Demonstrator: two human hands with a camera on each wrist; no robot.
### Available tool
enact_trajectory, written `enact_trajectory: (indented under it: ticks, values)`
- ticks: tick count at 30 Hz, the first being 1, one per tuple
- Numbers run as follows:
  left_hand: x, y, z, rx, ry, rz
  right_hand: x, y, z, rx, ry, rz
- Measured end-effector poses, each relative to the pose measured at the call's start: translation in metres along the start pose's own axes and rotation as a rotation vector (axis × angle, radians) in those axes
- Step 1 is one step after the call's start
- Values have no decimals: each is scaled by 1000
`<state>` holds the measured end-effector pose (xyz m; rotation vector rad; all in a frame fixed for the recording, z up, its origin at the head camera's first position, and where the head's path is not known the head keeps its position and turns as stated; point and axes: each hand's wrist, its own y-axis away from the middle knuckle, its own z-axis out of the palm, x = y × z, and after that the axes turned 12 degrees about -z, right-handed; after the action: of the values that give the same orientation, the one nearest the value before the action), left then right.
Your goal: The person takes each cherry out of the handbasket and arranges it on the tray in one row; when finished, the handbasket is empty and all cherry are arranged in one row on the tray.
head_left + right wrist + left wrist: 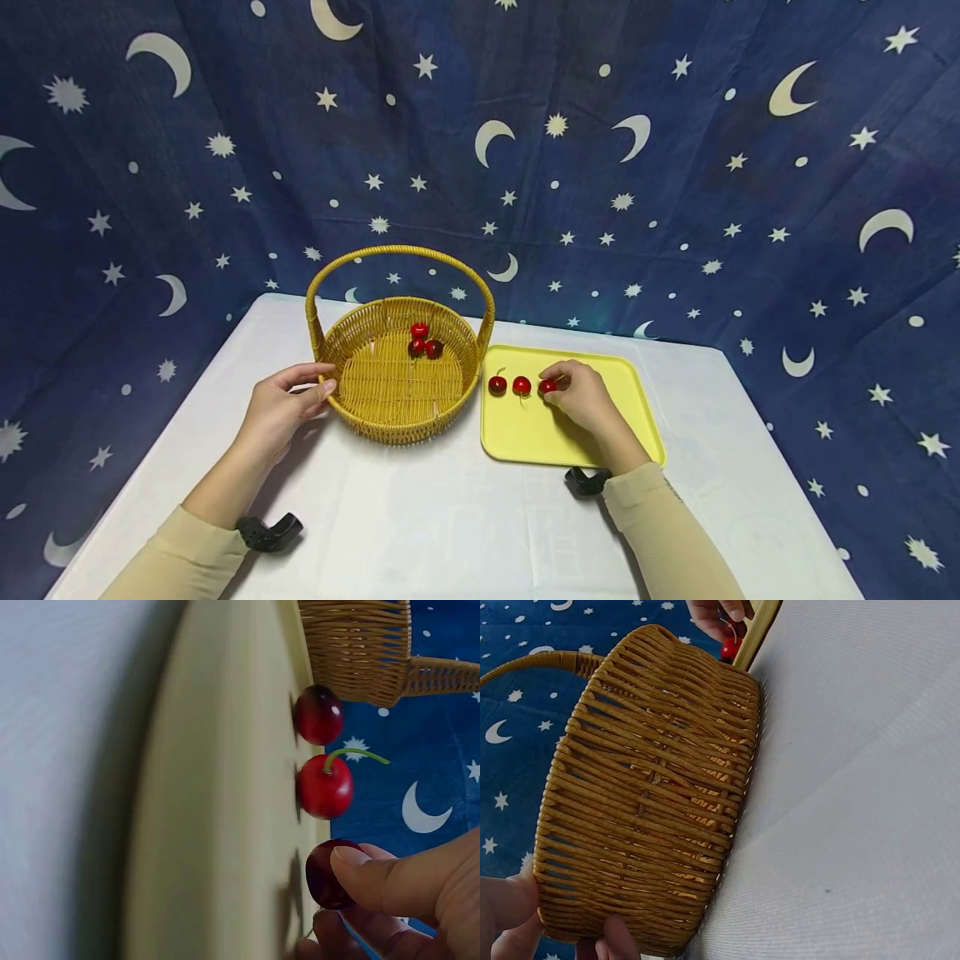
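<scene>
A yellow wicker basket with a tall arched handle stands on the table, and three dark red cherries lie in it. My left hand holds the basket's left rim, with the thumb and fingers against the weave. To the right of the basket, my right hand is over a yellow tray. Its thumb and fingers pinch a dark cherry, whose shadow falls on the tray. Two more cherries lie beside it on the tray: a bright red one with a green stem and a darker one.
A white cloth covers the table. Behind it hangs a dark blue curtain printed with moons and stars. Each wrist wears a black band mount. The basket's handle arches above its bowl.
</scene>
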<state>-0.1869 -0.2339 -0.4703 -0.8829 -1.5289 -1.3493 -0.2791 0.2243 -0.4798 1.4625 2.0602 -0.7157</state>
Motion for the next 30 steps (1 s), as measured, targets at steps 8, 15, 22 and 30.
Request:
enact_trajectory:
  ticks: [8,15,22,30]
  values:
    - [0,2,0,-27,34,10,4,0,5,1,42,-19]
    - [1,3,0,-30,30,12,4,0,4,0,22,2]
    - [0,2,-1,-20,19,15,5,0,2,2,0,15]
    - [0,3,-1,-22,26,18,6,0,3,-10,5,0]
